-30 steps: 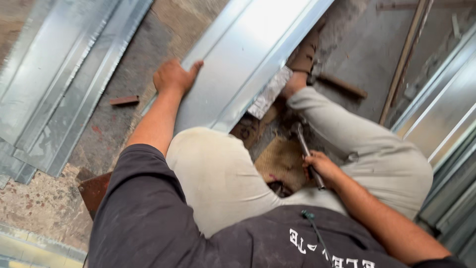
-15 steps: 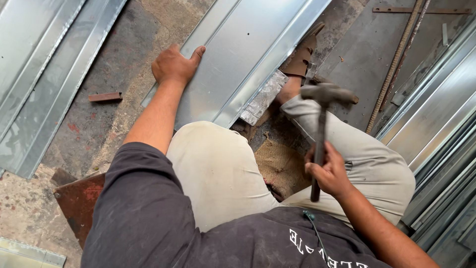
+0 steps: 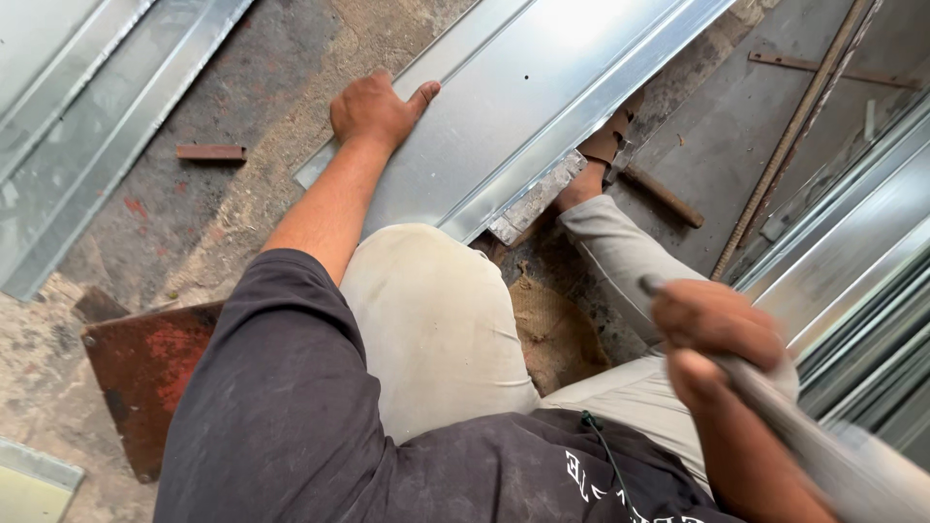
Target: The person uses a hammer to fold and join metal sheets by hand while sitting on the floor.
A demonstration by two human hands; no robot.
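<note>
Far left, long metal channels (image 3: 87,126) lie on the concrete floor (image 3: 252,87); a small rusty bar (image 3: 210,152) sits beside them. Lower left, a rusty plate (image 3: 145,373) by the person's hip. Left hand (image 3: 376,108) flat, fingers spread, palm pressing down on the near edge of the bright folded metal sheet (image 3: 542,107), which runs diagonally up to the right across the floor. Foot in sandal (image 3: 608,140) touches the sheet's far edge. Right hand (image 3: 712,324) closed in a fist round a hammer handle (image 3: 823,450), blurred, head out of view. More steel sections (image 3: 852,242) stacked at right.
</note>
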